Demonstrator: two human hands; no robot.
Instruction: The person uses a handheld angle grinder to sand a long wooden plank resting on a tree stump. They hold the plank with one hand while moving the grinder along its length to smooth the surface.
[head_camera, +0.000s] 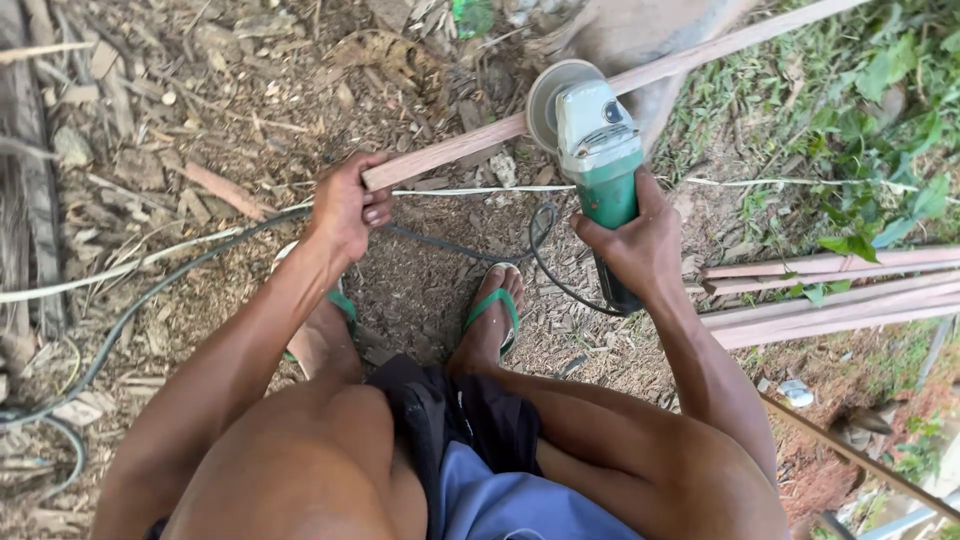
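My left hand (347, 207) grips the near end of a long reddish wooden stick (470, 144) that runs up to the right over a grey stone (620, 35). My right hand (637, 245) holds a green and grey angle grinder (597, 150) by its body. The grinder's disc (545, 100) rests against the stick near the stone. Its black cable (548, 262) loops down over the ground between my hands. My feet in green sandals (493, 312) stand on the wood chips below.
Several more reddish sticks (830, 295) lie stacked at the right beside green plants (880, 120). A thin white cord (480, 190) and a black cable (130, 315) cross the chip-covered ground. Scrap wood and debris lie at the left.
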